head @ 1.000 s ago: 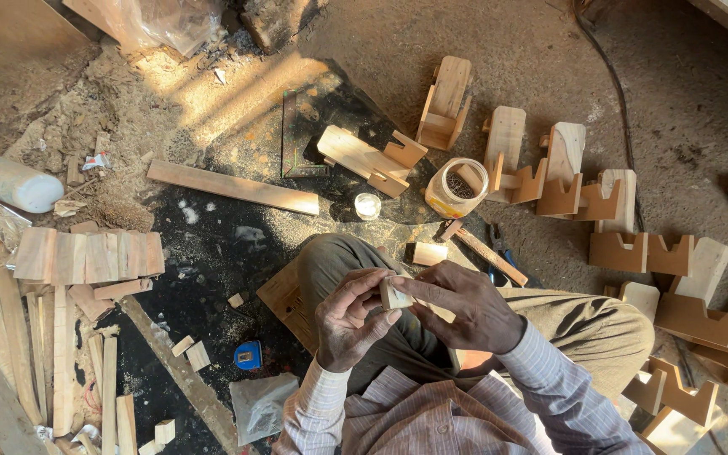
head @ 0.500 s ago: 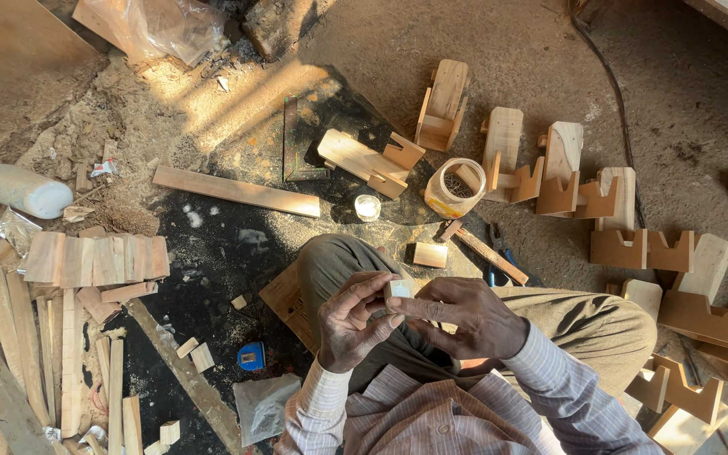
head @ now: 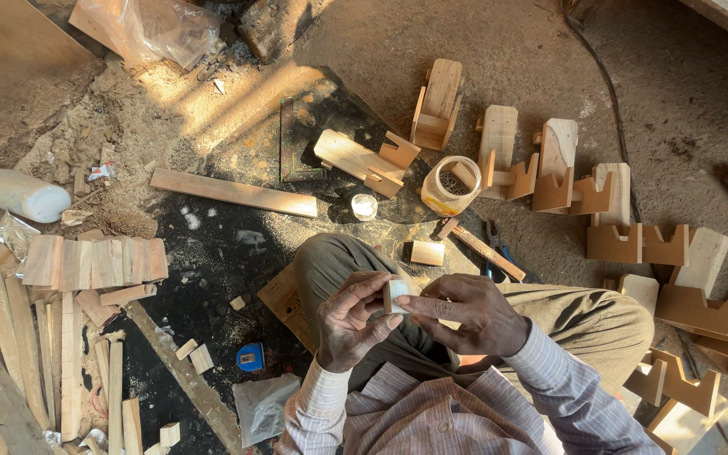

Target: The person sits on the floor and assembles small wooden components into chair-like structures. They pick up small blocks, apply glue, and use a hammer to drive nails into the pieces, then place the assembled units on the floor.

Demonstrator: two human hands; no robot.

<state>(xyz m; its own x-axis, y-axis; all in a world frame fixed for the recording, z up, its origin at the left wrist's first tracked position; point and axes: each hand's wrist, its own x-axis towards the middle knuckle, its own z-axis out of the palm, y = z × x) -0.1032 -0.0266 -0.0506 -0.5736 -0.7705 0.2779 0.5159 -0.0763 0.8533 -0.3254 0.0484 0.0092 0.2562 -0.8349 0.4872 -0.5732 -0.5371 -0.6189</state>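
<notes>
Both hands (head: 419,316) (fingertips) on small wooden block (head: 397,294)

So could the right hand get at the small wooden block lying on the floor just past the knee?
Probably yes: the small wooden block lies uncovered on the floor, nothing between, though the right hand currently shares a small pale wooden piece with the left hand.

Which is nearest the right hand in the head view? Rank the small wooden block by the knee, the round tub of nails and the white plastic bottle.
From the right hand:
1. Small wooden block, just above the knee.
2. Round tub of nails, farther up.
3. White plastic bottle, far left.
</notes>
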